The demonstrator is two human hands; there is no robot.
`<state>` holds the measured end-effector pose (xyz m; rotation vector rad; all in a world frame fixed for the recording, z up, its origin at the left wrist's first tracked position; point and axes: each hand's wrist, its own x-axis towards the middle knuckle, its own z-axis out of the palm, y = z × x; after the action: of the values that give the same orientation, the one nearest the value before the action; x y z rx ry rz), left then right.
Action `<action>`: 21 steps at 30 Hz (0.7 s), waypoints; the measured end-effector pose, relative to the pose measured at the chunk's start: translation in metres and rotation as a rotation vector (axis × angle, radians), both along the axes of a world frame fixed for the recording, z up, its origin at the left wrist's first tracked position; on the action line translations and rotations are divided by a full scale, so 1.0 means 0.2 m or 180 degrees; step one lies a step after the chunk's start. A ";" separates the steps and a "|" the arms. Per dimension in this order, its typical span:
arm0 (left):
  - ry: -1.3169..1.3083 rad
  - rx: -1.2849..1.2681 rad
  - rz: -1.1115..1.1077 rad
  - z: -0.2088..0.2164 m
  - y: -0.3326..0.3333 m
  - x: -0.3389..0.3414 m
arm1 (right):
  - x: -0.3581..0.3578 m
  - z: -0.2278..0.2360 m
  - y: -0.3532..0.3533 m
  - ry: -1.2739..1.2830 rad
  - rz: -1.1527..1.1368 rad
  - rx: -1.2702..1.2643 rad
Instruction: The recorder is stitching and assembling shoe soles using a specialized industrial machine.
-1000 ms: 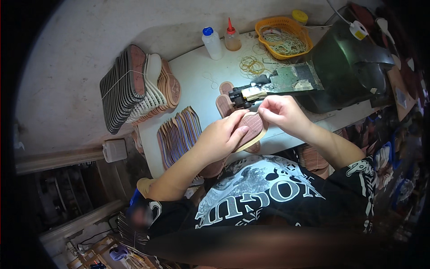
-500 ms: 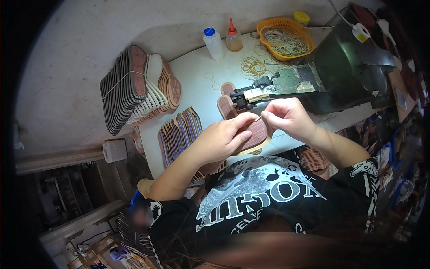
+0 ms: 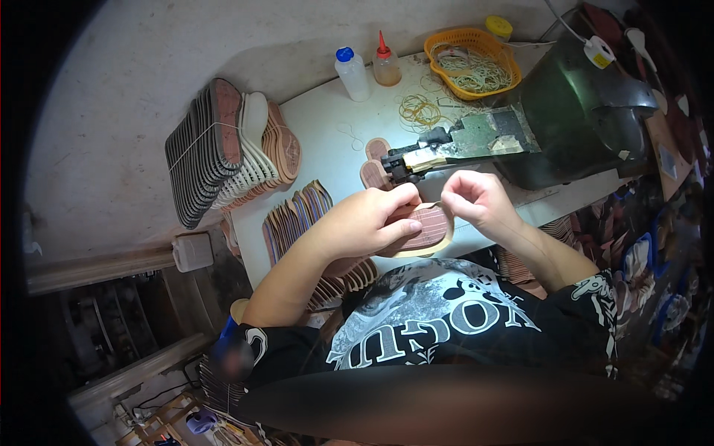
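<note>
A shoe insole (image 3: pixel 430 229) with a brown patterned top and a pale yellow border lies in my left hand (image 3: pixel 361 223). The left thumb presses on its top face while the fingers curl over the far edge. Close to the insole's upper right edge, my right hand (image 3: pixel 482 202) is closed in a pinch. Whatever those fingertips hold, if anything, is too small to make out. Just beyond the insole is the dark working end of a green sewing machine (image 3: pixel 405 162). Two brown insoles (image 3: pixel 374 174) rest on the table beside it.
Upright insoles (image 3: pixel 297 219) stand in a row at the left of the white table (image 3: pixel 316 119). Behind them leans a banded bundle of soles (image 3: pixel 204 152). Farther back are a blue-capped bottle (image 3: pixel 352 78), a red-tipped bottle (image 3: pixel 386 67), loose rubber bands (image 3: pixel 420 111) and a yellow basket (image 3: pixel 476 93).
My right hand has drawn slightly right and down, away from the left fingertips. The insole has shifted a little, and more of its top face shows.
</note>
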<state>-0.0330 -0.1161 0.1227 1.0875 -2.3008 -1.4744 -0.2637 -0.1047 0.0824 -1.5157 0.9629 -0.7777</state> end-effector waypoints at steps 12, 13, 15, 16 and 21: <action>-0.0928 -0.1151 -0.0403 0.03 -0.50 0.06 | 0.31 -0.16 0.12 -0.2303 -0.0519 0.2052; -0.0895 -0.0952 -0.0475 0.03 -0.55 0.07 | 0.34 -0.15 0.11 -0.2310 -0.0523 0.2056; -0.0649 -0.0046 -0.0439 -0.01 -0.63 0.05 | 0.39 -0.14 0.07 -0.2439 -0.0767 0.2119; -0.0638 -0.0049 -0.0448 -0.02 -0.66 0.04 | 0.40 -0.13 0.06 -0.2580 -0.0777 0.2091; -0.0914 0.0921 -0.0514 0.00 -0.77 -0.01 | 0.39 -0.10 0.00 -0.2804 -0.0857 0.2255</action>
<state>-0.0355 -0.2697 0.1233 1.2891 -2.4685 -1.8688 -0.1863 -0.1038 0.0615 -0.3447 0.6434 -1.0204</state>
